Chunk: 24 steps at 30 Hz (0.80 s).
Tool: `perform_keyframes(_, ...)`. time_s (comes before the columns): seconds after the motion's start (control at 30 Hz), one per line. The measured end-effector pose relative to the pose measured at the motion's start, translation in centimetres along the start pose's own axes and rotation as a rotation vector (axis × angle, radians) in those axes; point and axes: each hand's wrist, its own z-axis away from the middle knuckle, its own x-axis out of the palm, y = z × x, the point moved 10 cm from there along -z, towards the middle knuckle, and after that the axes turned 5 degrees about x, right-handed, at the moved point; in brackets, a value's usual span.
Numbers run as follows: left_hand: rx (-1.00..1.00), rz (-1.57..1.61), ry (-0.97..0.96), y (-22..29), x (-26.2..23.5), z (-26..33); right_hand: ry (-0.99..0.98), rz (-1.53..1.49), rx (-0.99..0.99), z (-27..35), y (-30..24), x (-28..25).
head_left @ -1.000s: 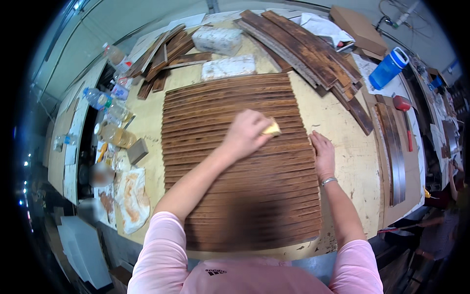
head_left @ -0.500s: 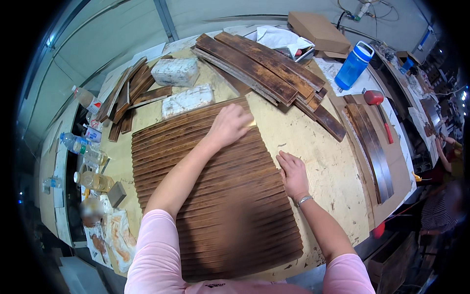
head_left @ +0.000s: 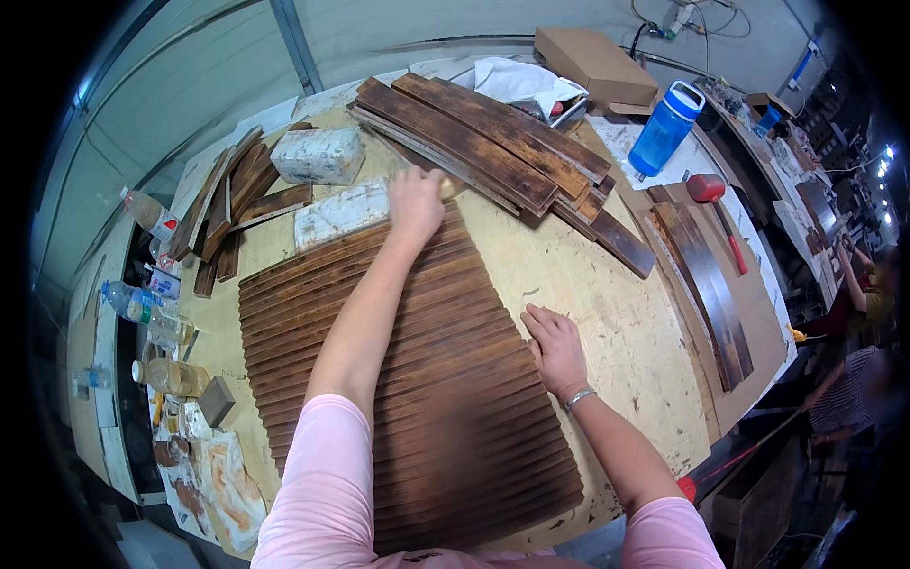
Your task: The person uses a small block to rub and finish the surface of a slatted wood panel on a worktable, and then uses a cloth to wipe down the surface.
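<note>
A panel of dark brown ridged wood strips [head_left: 379,313] lies across the table before me, its strips running left to right. At its far edge, my left hand [head_left: 415,204] is closed round a small pale yellow piece [head_left: 447,189], whose kind I cannot make out, since the fingers cover most of it. My right hand [head_left: 556,349] rests by the panel's right edge, fingers stretched out over the tabletop, holding nothing. Just beyond the panel, partly behind my left hand, lies a white wrapped block [head_left: 332,216]; a second wrapped block [head_left: 318,156] sits behind it.
Dark wood planks [head_left: 474,142] are stacked at the back, with more planks [head_left: 227,204] at the left. A blue water bottle [head_left: 666,131], a red mallet [head_left: 706,189] and boards [head_left: 706,289] stand at the right. Bottles [head_left: 171,376] line the left edge. Other people are at far right.
My left hand has moved away from me and slightly left, to the panel's far edge, still with the yellow piece. The view has shifted a little; my right hand keeps its place by the panel.
</note>
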Motion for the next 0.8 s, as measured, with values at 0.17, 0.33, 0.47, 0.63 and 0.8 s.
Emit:
perform_keyframes(0.17,0.045,0.084,-0.092,0.9,1.0,0.9,0.013,0.006,-0.006,0.0,-0.2,-0.2)
perform_keyframes(0.33,-0.015,0.033,-0.133,-2.4,-1.6,4.4,0.024,0.021,-0.017,0.1,0.0,0.0)
perform_keyframes(0.47,-0.032,-0.082,-0.098,-8.3,-6.1,9.2,0.02,-0.002,-0.026,-0.1,-0.4,0.0)
perform_keyframes(0.63,-0.287,-0.155,-0.083,-18.6,-11.8,16.3,-0.002,0.009,0.012,0.1,0.3,-0.2)
perform_keyframes(0.8,-0.476,-0.464,-0.004,-30.3,-19.0,24.0,0.0,-0.008,-0.013,-0.1,-0.4,-0.2)
